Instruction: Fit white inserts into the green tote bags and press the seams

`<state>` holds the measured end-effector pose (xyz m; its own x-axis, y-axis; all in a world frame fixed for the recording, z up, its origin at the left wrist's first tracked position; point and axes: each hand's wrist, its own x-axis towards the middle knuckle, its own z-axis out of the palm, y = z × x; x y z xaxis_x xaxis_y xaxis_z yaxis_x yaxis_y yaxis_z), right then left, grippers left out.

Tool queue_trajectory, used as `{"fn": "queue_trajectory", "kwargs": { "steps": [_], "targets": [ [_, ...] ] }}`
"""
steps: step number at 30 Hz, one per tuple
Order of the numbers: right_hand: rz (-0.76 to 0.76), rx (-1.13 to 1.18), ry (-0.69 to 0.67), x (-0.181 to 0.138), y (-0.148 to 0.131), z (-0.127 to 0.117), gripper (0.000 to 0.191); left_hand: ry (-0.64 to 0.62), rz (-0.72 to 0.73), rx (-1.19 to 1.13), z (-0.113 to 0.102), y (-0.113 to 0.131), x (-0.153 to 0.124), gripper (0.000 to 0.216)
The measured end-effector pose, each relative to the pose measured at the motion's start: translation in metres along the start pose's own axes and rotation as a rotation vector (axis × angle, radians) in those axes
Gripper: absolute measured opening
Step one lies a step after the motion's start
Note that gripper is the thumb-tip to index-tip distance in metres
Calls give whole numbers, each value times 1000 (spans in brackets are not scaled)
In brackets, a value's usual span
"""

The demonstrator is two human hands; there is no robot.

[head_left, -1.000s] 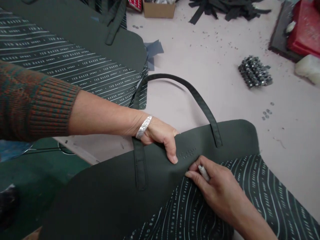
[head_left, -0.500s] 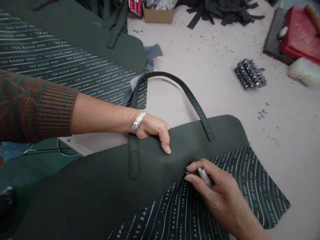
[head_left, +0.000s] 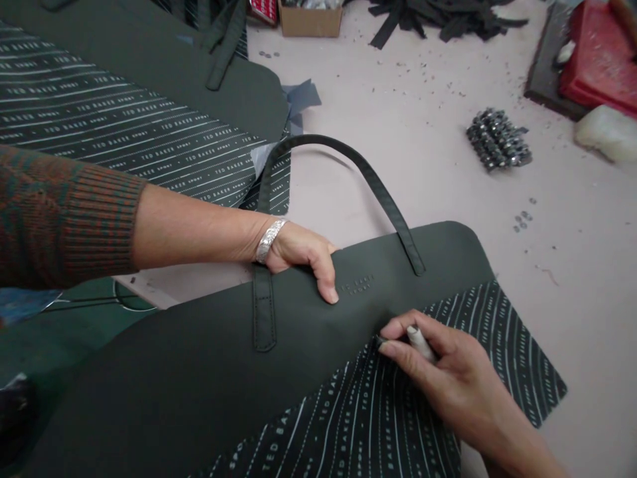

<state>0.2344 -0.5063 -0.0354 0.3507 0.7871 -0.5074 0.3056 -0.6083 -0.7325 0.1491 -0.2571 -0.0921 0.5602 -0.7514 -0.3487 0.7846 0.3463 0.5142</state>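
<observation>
A dark grey-green bag panel with an embossed logo lies before me, and a thin handle arches from its top. My left hand grips the panel's upper edge just inside the handle's left end. Its thumb presses on the front and its other fingers are hidden behind. Lower down, my right hand pinches the edge of the black lining fabric, printed with white lettered stripes. A pale pen-like stick is also held in that hand, between thumb and fingers, its lower end hidden.
Another such panel with striped lining lies at the upper left. A bundle of shiny metal snaps and a few small discs are on the table. Farther back are a cardboard box, black strips and a red block.
My right hand has shifted slightly right with the pinched lining and the pen-like stick. The lining's right corner has drawn in a little. My left hand keeps its grip; the view has shifted slightly.
</observation>
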Motion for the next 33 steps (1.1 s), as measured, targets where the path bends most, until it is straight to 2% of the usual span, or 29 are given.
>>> {"fn": "queue_trajectory", "kwargs": {
  "steps": [5,8,10,13,18,20,22,27,31,33],
  "targets": [
    [94,107,-79,8,2,4,18,81,-121,51,1,22,-15,33],
    [130,140,-96,13,2,5,19,233,-226,181,5,36,-31,43],
    [129,151,-97,15,2,6,19,385,-297,247,12,39,-37,52],
    [107,150,-79,16,0,7,19,601,-312,316,28,34,-32,56],
    [99,159,-62,14,-1,9,19,744,-245,451,51,23,-7,63],
    [91,154,-69,14,-1,9,19,755,-285,413,55,22,-2,65],
    [81,159,-74,15,0,9,18,705,-322,307,56,21,1,61],
    [75,192,-95,17,0,8,16,624,-305,7,49,18,4,48],
    [104,235,-128,15,-1,5,16,460,-283,-55,42,13,4,38],
    [118,248,-147,15,-1,4,16,431,-271,-53,40,11,3,38]
  ]
}}
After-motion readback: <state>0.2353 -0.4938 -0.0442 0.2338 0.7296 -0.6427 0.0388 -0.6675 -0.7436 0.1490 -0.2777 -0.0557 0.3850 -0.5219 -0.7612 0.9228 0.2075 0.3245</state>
